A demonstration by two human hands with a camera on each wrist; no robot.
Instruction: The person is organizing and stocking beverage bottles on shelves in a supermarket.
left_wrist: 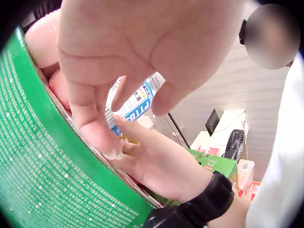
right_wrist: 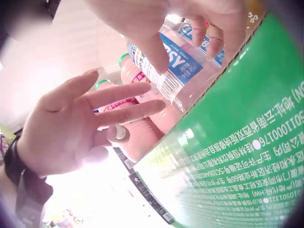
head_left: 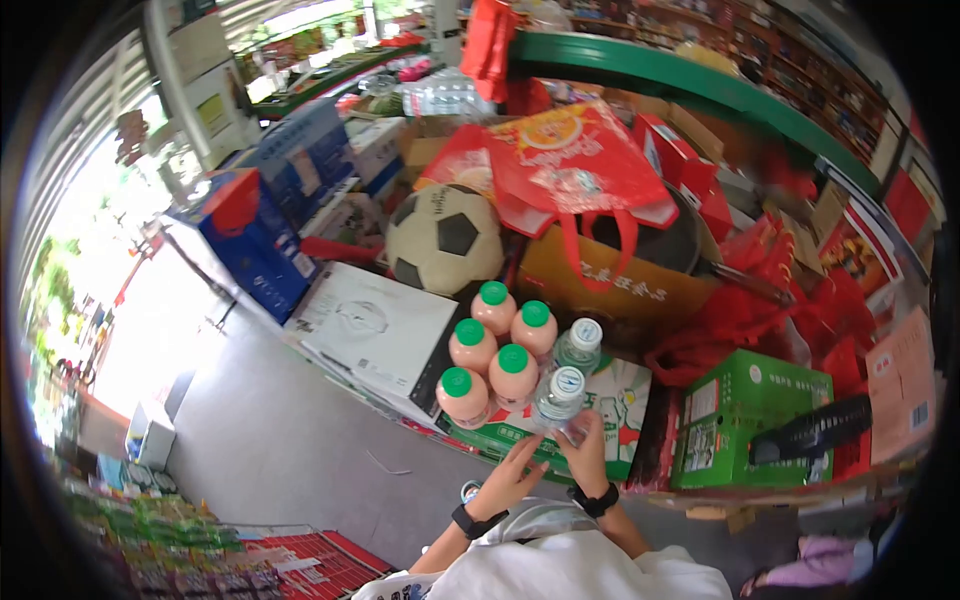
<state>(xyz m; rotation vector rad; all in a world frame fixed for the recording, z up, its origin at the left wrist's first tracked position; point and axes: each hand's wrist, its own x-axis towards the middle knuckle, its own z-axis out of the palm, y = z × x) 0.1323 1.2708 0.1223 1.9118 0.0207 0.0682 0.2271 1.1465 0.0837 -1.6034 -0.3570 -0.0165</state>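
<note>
My right hand (head_left: pixel 588 450) grips the nearer clear bottle (head_left: pixel 556 408) low down. In the right wrist view its thumb lies against the blue-and-white label (right_wrist: pixel 178 64), with the fingers round the far side. A second clear bottle (head_left: pixel 579 352) with a white cap stands just behind. My left hand (head_left: pixel 508 482), fingers extended, is left of the gripped bottle at the edge of the green carton (head_left: pixel 622 455); it holds nothing. Several pink drink bottles (head_left: pixel 463 402) with green caps stand beside the clear ones on that carton.
A white box (head_left: pixel 375 325) and a soccer ball (head_left: pixel 445 240) lie left and behind. A red bag (head_left: pixel 580 165) sits over a brown carton (head_left: pixel 600 285) at the back. On the right are a green box (head_left: pixel 755 420) and a black fan-like object (head_left: pixel 815 430).
</note>
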